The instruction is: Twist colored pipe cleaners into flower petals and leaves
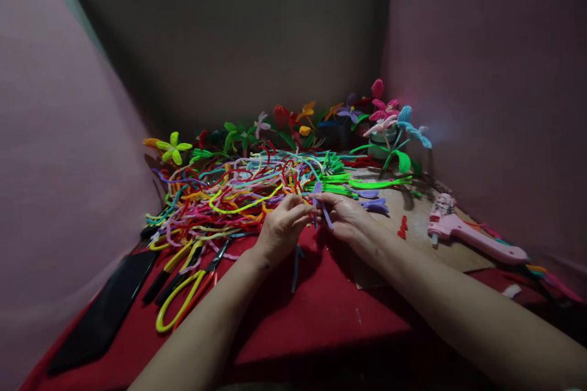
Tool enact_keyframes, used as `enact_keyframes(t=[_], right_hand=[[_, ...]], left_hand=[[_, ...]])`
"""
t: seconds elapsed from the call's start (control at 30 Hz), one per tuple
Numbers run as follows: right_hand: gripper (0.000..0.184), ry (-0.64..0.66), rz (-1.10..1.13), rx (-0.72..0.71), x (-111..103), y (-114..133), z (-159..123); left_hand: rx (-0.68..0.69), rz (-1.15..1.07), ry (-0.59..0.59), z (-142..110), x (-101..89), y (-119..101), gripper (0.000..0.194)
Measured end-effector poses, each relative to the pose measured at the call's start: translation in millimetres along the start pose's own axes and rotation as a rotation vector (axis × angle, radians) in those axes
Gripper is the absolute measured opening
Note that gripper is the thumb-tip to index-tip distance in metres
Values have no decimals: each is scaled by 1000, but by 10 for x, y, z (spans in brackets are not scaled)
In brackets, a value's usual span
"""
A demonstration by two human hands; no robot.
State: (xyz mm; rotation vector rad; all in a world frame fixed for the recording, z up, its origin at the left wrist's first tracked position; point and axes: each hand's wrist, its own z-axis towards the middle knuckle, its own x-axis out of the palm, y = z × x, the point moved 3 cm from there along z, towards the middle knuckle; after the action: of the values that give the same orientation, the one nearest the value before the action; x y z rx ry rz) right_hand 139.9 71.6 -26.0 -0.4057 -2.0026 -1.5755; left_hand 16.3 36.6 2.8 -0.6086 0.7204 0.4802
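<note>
A bent purple pipe cleaner (327,216) is between my two hands, with a looped, petal-like end pointing up. My right hand (343,215) pinches it from the right. The closed fingers of my left hand (285,220) meet it from the left, thumb and forefinger together at its lower part. Just right of my right hand, several purple folded petals (375,204) lie on a board. A large heap of multicoloured pipe cleaners (229,189) spreads behind my left hand, and bundled green ones (337,183) lie behind both hands.
At the right, a pink glue gun (472,235) lies on a brown board (415,229) near small red pieces (402,227). Yellow-handled scissors (181,305), pliers (172,266) and a black flat object (105,311) sit at the left on red cloth (321,324). Pipe-cleaner flowers (351,113) line the back.
</note>
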Motion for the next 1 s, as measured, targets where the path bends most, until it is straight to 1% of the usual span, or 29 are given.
enact_keyframes(t=[0.1,0.23,0.33,0.4,0.47,0.53,0.6,0.67,0.73,0.8,0.87,1.0], right_hand=[[13,-26,63,80,16,-24,-19],[12,-14,117,137,63,-26,-72],[12,-29,184,155,83,-37,-106],[13,-39,187,138,83,-55,-111],[12,-29,159,117,80,-82,-106],[10,-10,108,93,76,-108,-104],[8,-6,40,51,71,-117,-115],[8,-6,-18,-22,69,-103,-135],[8,11,-56,-95,72,-83,-153],[7,33,-95,-134,71,-75,-157],[8,43,-147,-154,63,-78,-146],[15,51,-224,-188,47,-83,-124]], left_hand=[[40,90,-20,-34,41,12,22],[72,96,17,-66,65,24,23],[76,38,25,-49,30,-24,22],[62,-75,40,-21,-1,-76,20],[18,-208,55,7,-23,-121,17],[-70,-314,40,23,-36,-143,15],[-209,-409,1,24,-40,-138,14],[-356,-528,-32,15,-34,-123,14],[-459,-644,-55,12,-32,-112,16],[-509,-708,-81,21,-47,-101,16],[-524,-712,-101,36,-78,-87,16],[-520,-580,-129,56,-155,-53,14]])
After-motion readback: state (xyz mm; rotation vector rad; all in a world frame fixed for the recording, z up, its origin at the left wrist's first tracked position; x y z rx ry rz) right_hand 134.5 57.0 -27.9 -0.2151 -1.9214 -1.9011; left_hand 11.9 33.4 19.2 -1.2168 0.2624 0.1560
